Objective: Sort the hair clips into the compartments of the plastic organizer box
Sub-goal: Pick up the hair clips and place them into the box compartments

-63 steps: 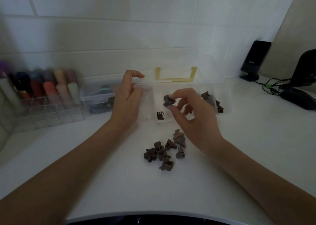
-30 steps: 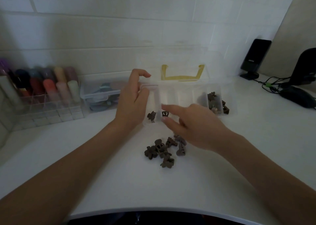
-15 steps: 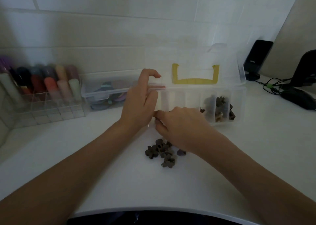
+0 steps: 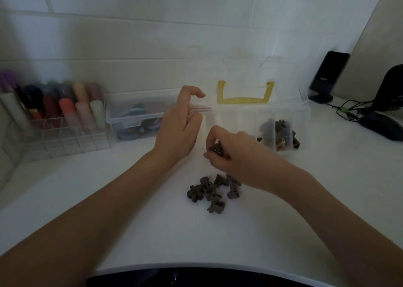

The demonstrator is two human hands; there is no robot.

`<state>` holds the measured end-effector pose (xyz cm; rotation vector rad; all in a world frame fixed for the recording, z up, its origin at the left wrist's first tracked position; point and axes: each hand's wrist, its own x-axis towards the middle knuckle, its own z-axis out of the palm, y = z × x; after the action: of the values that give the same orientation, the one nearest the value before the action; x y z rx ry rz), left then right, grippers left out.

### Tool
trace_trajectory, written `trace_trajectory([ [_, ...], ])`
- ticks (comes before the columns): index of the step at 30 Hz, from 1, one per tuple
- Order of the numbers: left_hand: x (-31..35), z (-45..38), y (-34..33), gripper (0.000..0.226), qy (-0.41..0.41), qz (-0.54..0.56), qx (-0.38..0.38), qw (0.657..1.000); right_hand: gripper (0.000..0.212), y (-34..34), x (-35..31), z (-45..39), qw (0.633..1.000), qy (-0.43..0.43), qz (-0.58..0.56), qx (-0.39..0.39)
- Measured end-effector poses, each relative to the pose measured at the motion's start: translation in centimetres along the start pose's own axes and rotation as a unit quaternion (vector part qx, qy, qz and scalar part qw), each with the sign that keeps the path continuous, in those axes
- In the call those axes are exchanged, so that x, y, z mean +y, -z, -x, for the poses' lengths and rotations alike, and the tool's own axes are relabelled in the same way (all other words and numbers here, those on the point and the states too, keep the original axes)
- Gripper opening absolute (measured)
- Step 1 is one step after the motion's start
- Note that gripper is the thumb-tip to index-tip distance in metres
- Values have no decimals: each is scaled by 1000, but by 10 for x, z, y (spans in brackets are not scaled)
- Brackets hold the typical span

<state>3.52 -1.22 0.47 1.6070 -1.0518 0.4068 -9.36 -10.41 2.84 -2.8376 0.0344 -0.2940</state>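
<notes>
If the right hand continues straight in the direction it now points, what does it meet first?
Probably the left hand, close beside the right hand holding a clip; depth is unclear.
</notes>
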Motion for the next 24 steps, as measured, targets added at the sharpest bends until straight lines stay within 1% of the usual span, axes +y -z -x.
trace_trajectory([
  [1, -1, -1, 0, 33, 4, 5, 0, 1000, 10, 5, 4, 0, 997, -9, -70, 9],
  [2, -3, -2, 1, 33, 10, 13, 1, 1000, 7, 11, 12, 0, 991, -17, -127, 36],
  [4, -5, -4, 3, 33, 25, 26, 3, 999, 9, 26, 31, -1, 974, -21, -190, 121],
  [6, -7, -5, 6, 33, 39, 37, 7, 999, 18, 34, 49, 0, 965, -29, -184, 184],
  [8, -9, -7, 8, 33, 50, 40, 9, 998, 23, 33, 59, 2, 967, -34, -161, 196],
  [10, -10, -7, 8, 34, 61, 35, 11, 997, 18, 27, 59, 4, 974, -24, -141, 178],
  [12, -9, -7, 8, 35, 66, 33, 12, 997, 14, 21, 54, 4, 985, -11, -83, 152],
  [15, -9, -7, 8, 34, 64, 30, 12, 997, 28, 16, 46, 3, 990, -23, 31, 138],
  [17, -8, -7, 8, 34, 65, 31, 12, 997, 31, 19, 43, 6, 986, -22, 29, 163],
  [19, -8, -7, 8, 33, 69, 35, 14, 997, 26, 24, 40, 8, 985, -3, -23, 169],
  [20, -8, -7, 8, 33, 71, 35, 15, 997, 25, 25, 38, 9, 988, 10, -51, 143],
  [22, -7, -7, 8, 33, 73, 34, 15, 997, 20, 23, 31, 10, 995, 35, -89, 38],
  [23, -7, -7, 8, 34, 74, 34, 15, 997, 21, 19, 27, 10, 995, 42, -86, -15],
  [24, -7, -7, 8, 34, 76, 33, 16, 996, 26, 16, 24, 10, 995, 46, -76, -54],
])
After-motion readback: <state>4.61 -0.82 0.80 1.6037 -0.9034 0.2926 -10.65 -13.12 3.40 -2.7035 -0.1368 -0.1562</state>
